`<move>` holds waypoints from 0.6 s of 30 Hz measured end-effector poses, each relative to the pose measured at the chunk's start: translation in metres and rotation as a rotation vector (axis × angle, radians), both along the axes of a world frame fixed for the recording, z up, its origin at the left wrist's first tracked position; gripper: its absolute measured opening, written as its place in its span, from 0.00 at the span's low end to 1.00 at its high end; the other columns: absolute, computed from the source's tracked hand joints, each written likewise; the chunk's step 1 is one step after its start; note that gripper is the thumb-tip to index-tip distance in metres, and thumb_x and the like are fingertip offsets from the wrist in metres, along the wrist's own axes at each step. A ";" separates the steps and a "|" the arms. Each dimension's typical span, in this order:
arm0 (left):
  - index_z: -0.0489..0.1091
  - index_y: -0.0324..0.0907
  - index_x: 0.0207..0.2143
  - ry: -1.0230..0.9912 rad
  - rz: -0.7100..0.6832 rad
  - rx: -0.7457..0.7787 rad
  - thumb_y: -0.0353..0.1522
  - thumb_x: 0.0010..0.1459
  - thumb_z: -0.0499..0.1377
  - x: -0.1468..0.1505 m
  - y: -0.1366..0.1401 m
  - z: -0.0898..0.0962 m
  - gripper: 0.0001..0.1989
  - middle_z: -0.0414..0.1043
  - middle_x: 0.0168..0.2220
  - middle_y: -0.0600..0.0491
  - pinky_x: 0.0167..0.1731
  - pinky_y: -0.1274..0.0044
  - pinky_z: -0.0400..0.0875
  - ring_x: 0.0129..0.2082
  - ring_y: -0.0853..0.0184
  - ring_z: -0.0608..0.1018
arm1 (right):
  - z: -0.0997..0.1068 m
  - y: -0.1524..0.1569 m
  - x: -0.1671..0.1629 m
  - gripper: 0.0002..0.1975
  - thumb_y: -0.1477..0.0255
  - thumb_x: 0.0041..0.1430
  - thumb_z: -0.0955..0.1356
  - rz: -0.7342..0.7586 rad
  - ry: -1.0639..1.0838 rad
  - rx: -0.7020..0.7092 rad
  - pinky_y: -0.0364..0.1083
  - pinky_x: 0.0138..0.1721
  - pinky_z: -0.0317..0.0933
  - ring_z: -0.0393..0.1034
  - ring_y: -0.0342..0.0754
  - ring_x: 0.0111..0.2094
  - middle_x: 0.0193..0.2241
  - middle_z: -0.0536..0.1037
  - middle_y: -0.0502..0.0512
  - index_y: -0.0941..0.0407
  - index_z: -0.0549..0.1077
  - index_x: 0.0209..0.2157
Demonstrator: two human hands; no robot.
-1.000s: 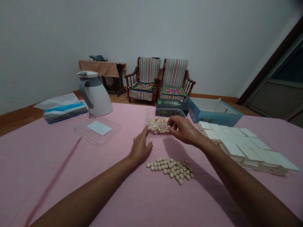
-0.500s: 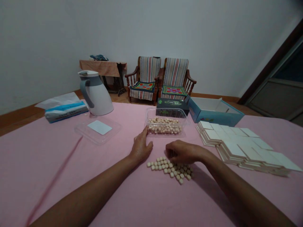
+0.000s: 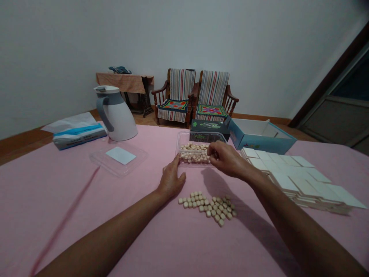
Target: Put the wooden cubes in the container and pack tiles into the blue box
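The left hand [image 3: 170, 180] rests on the table [image 3: 161, 246], which is spread with pink cloth, its fingers stretched forward to touch the near left corner of a clear plastic container [image 3: 198, 165]; the thumb stands apart from them. The right hand [image 3: 226, 157] reaches in at the container's right side, its fingers curled over the small wooden cubes [image 3: 193, 156] inside. Whether those fingers pinch a cube cannot be told.

The container stands open at the middle of the table, with cubes heaped across its bottom. Nearer, between the forearms, a patch of loose wooden cubes [image 3: 213, 212] lies one layer deep on the cloth, most of them touching.

On the left, a clear plastic lid [image 3: 135, 152] bearing a white label [image 3: 120, 155] lies flat. Beyond it stand a white and grey jug [image 3: 122, 121] and, farther left, a blue and white soft pack [image 3: 79, 136]. A black box [image 3: 207, 126] sits just beyond the container, with an open light-blue box [image 3: 262, 142] beside it on the right. Nearer on the right are stacks of pale square tiles [image 3: 288, 169], partly behind the right forearm. Two wooden armchairs [image 3: 177, 94] with striped covers stand at the far wall.
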State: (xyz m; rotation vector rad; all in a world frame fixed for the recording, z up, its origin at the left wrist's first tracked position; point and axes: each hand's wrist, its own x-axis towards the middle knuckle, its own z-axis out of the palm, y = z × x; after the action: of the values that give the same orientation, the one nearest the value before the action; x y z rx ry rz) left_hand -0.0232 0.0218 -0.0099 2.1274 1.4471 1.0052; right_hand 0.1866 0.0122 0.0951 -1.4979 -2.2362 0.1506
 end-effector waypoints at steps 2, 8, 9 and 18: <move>0.48 0.35 0.63 0.000 -0.001 -0.001 0.26 0.50 0.55 0.000 0.000 0.001 0.37 0.65 0.57 0.41 0.59 0.63 0.58 0.57 0.59 0.68 | 0.003 0.008 0.002 0.07 0.80 0.51 0.64 -0.089 0.101 0.160 0.42 0.33 0.54 0.63 0.45 0.31 0.34 0.70 0.57 0.60 0.69 0.34; 0.48 0.37 0.63 -0.003 0.007 -0.020 0.26 0.50 0.56 0.001 -0.001 0.000 0.38 0.66 0.56 0.43 0.58 0.63 0.58 0.56 0.59 0.69 | -0.016 -0.004 -0.009 0.07 0.83 0.49 0.63 0.104 0.056 -0.112 0.41 0.30 0.54 0.65 0.44 0.29 0.27 0.73 0.54 0.59 0.71 0.29; 0.47 0.38 0.64 -0.005 0.007 -0.018 0.26 0.50 0.56 0.001 0.000 0.000 0.38 0.66 0.56 0.44 0.59 0.63 0.58 0.56 0.60 0.69 | -0.021 -0.009 -0.012 0.08 0.84 0.48 0.63 0.174 0.021 -0.212 0.41 0.30 0.54 0.65 0.43 0.28 0.26 0.73 0.53 0.59 0.71 0.28; 0.48 0.36 0.63 -0.020 0.003 -0.011 0.26 0.50 0.56 0.000 0.000 -0.002 0.38 0.67 0.56 0.42 0.58 0.62 0.58 0.56 0.58 0.69 | -0.042 -0.027 -0.027 0.09 0.79 0.45 0.65 0.334 -0.032 -0.539 0.40 0.29 0.55 0.65 0.42 0.29 0.29 0.75 0.52 0.58 0.72 0.32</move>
State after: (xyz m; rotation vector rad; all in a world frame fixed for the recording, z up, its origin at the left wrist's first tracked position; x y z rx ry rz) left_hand -0.0229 0.0216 -0.0115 2.1019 1.4445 1.0138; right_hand 0.1593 -0.0144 0.0533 -1.3480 -2.5865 0.8981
